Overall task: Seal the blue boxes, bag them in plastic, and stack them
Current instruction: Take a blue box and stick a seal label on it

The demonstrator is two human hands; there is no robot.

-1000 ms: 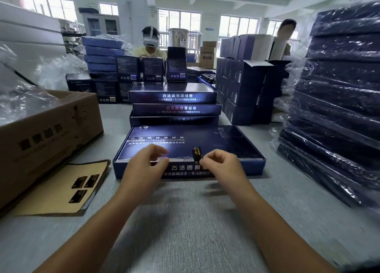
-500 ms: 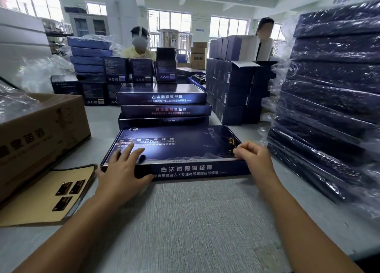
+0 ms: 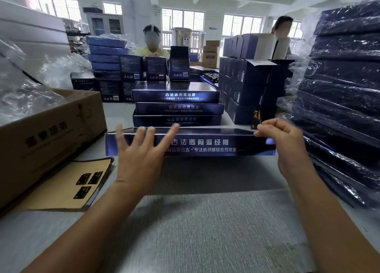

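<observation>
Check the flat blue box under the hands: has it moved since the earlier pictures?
Yes. The blue box has tipped up toward the person, front face now showing, below the three-box stack.

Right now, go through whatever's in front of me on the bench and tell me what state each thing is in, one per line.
Front blue box: closed, near edge raised off the table.
Left hand: open, fingers spread against the box front.
Right hand: pinching the box's right top corner.
Sticker sheet: flat, three stickers left.
Cardboard carton: open.
Stack behind: three closed boxes, unbagged.
Right-hand stack: bagged in plastic.
</observation>
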